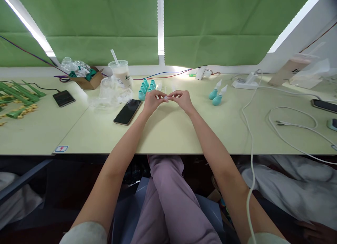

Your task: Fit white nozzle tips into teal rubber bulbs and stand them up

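Observation:
My left hand (153,101) and my right hand (183,100) meet above the table, fingertips pinching a small whitish translucent piece (165,97) between them. Its exact shape is mostly hidden by the fingers. Just behind my left hand stand several teal rubber bulbs (141,95) with open necks, in a group. Small clear plastic tips (159,86) lie behind the hands, hard to make out. Off to the right of my right hand, two teal bulbs (217,100) have white pointed nozzles (224,89) fitted on them.
A black phone (127,112) lies left of my left arm, near a crumpled plastic bag (109,93) and a drink cup (121,72). Behind is a cardboard box (91,83). A power strip (245,83) and white cables (249,123) occupy the right side.

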{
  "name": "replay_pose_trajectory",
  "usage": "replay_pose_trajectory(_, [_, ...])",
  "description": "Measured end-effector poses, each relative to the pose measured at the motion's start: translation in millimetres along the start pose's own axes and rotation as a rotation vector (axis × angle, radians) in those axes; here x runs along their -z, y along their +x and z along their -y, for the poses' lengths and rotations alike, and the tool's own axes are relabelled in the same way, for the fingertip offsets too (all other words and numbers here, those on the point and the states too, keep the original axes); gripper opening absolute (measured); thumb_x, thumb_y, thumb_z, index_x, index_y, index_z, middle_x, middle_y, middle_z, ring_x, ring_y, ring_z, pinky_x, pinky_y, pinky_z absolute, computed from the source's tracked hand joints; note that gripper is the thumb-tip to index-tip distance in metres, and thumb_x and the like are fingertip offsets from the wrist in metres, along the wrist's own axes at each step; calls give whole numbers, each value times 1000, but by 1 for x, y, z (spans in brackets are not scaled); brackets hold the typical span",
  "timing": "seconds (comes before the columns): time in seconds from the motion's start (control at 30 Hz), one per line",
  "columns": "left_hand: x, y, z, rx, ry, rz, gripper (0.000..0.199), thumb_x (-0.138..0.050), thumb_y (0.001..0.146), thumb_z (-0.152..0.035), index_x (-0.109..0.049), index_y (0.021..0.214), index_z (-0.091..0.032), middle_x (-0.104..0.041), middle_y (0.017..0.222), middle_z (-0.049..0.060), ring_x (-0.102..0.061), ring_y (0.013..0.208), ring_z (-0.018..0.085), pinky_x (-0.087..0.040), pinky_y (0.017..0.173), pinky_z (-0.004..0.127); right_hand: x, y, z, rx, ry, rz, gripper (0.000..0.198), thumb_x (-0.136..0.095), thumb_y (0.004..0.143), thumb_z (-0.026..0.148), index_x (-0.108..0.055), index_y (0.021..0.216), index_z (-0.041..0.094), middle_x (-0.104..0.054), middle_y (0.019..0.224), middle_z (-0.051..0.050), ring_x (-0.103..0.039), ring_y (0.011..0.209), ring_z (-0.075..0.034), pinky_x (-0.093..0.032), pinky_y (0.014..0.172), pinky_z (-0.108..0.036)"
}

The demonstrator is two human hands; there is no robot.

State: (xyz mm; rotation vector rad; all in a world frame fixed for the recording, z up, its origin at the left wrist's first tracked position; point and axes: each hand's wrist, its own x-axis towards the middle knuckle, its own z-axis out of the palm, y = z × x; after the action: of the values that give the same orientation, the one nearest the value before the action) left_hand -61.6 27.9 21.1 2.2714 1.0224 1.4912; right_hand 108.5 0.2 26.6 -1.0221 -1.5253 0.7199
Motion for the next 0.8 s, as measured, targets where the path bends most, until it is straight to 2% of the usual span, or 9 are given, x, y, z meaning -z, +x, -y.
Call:
replay_pose_trajectory(0.13, [-3, -3, -1, -20, 51, -26, 25, -75, 71, -46, -74, 73, -21, -68, 68, 2, -54, 60, 13, -46, 61, 28, 4, -2, 1, -87, 177, 63, 33, -85, 51, 46, -74, 66, 20, -72, 74, -4, -64, 76, -19, -50, 78, -35])
replay_pose_trajectory(0.27, [-4, -4, -2, -7, 85, -17, 24, -73, 73, -46, -74, 74, -22, -67, 69, 1, -55, 62, 13, -46, 63, 29, 8, -3, 4, -133, 226, 97, 35, -87, 47, 45, -74, 66, 19, -73, 74, -4, -67, 79, -21, -52, 82, -37])
replay_pose_trajectory(0.6, [-3, -1, -2, -12, 71, -39, 29, -74, 71, -48, -73, 73, -19, -65, 67, 1, -54, 63, 13, -45, 64, 29, 6, 0, 0, -131, 242, 78, 34, -84, 51, 45, -74, 69, 19, -74, 78, -5, -66, 79, -20, -52, 82, -36])
replay_pose_trajectory(0.7, [-3, -2, -2, -22, 75, -44, 25, -75, 72, -44, -73, 76, -20, -65, 68, 2, -54, 65, 14, -45, 64, 29, 5, 0, -2, -154, 275, 78, 33, -84, 51, 44, -74, 71, 19, -74, 80, -4, -65, 82, -19, -51, 82, -34])
replay_pose_trajectory(0.8, [-4, -3, -3, -19, 70, -42, 22, -75, 72, -43, -74, 75, -22, -66, 69, 1, -55, 64, 14, -45, 64, 29, 4, 0, -6, -217, 295, 81, 33, -84, 51, 41, -73, 72, 18, -72, 79, -3, -63, 78, -15, -49, 74, -30])
